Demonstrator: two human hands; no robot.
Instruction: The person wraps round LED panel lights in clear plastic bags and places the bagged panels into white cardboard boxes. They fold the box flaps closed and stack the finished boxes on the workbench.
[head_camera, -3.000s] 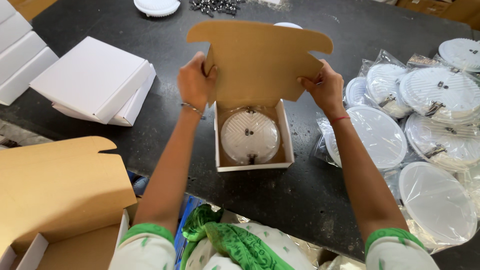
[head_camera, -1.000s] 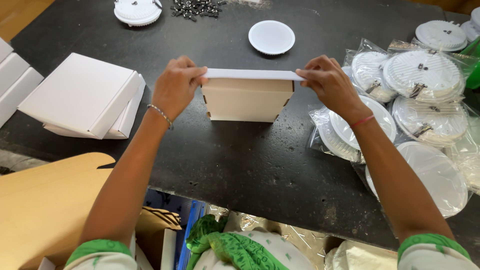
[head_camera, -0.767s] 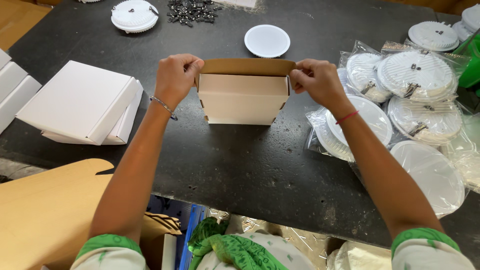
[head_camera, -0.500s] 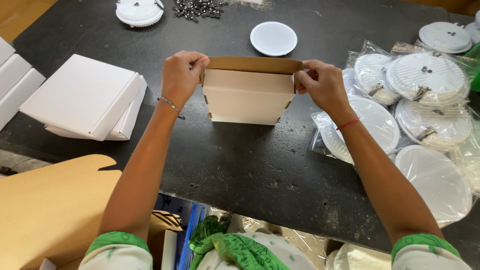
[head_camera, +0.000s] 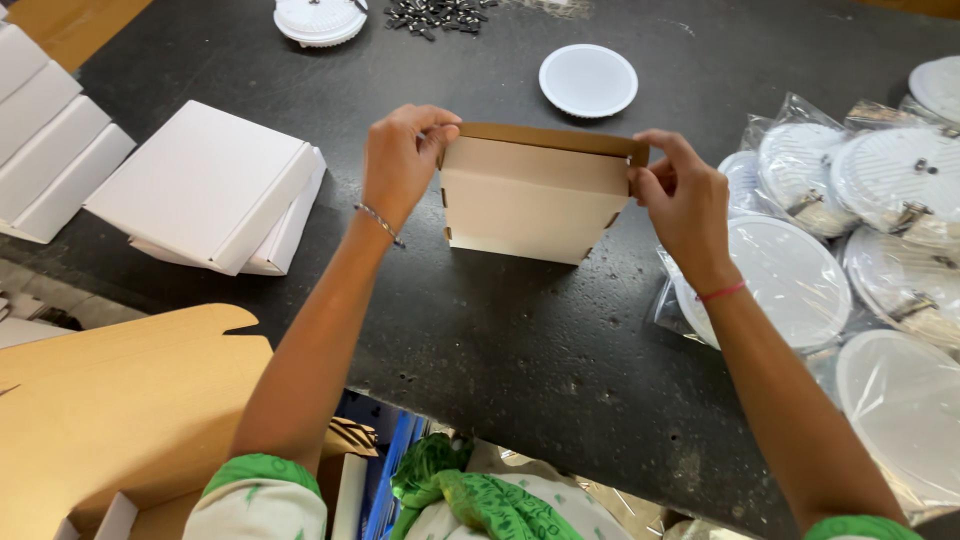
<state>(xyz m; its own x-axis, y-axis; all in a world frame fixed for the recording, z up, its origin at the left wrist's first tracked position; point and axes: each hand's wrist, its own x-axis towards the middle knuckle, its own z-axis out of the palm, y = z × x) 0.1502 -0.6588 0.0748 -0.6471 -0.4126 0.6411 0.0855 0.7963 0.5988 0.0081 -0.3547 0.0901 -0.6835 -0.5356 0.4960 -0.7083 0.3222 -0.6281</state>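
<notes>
1. Both bare arms stretch forward from green-trimmed sleeves, elbows low, forearms angling in toward each other.
2. Left hand (head_camera: 400, 160) is curled, knuckles up, fingertips pinched in at its right side, thin bead bracelet on the wrist.
3. Right hand (head_camera: 683, 205) mirrors it, fingers bent and pinching, red thread round that wrist.

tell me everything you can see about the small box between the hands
The cardboard box is small and squarish, white outside with a brown raw inner face showing along its top edge. It stands tilted on its lower edge on the black table, lid flap nearly shut. The left hand grips its upper left corner, the right hand its upper right corner.
</notes>
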